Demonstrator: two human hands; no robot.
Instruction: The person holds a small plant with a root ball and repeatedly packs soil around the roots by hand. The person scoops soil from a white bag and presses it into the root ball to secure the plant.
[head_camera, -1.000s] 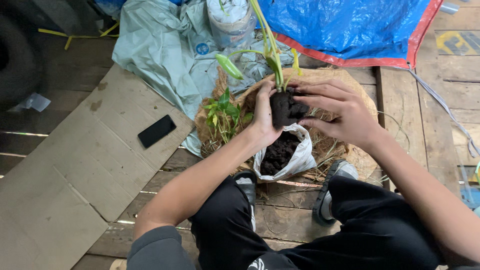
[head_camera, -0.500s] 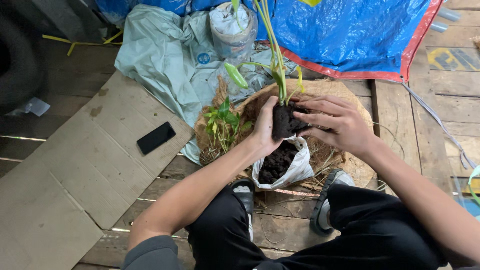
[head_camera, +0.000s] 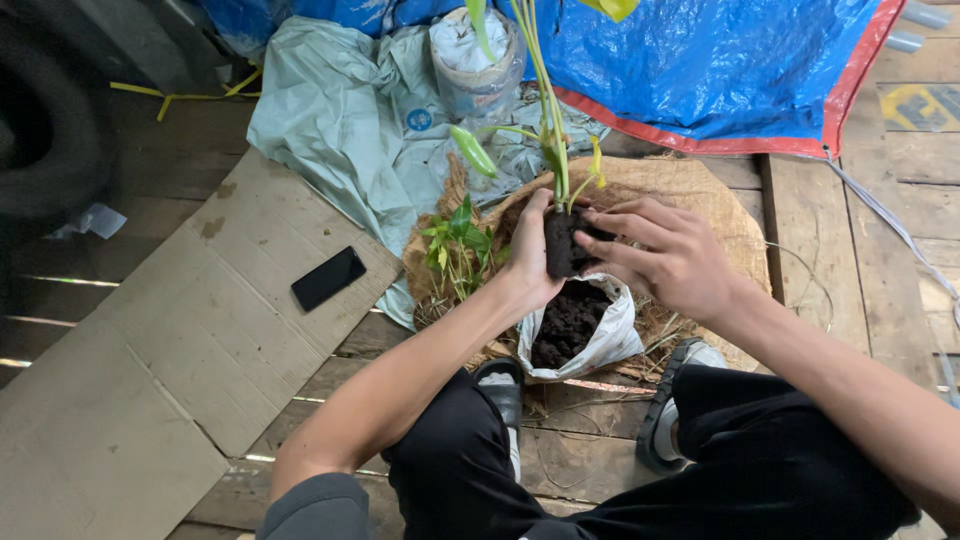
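Plant (head_camera: 553, 140) top cut off by upper edge. Soil ball (head_camera: 563, 243) partly hidden behind left hand (head_camera: 532, 255) and right hand (head_camera: 672, 256) fingers. Tyre (head_camera: 45, 130) cropped at left edge. Tarp (head_camera: 720, 65) runs past top edge.

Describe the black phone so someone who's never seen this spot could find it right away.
Start at the big flattened cardboard sheet on the wooden floor. Near its upper right edge, close to the pale green plastic sheet, lies the phone. It is the only flat, glossy black rectangle there.
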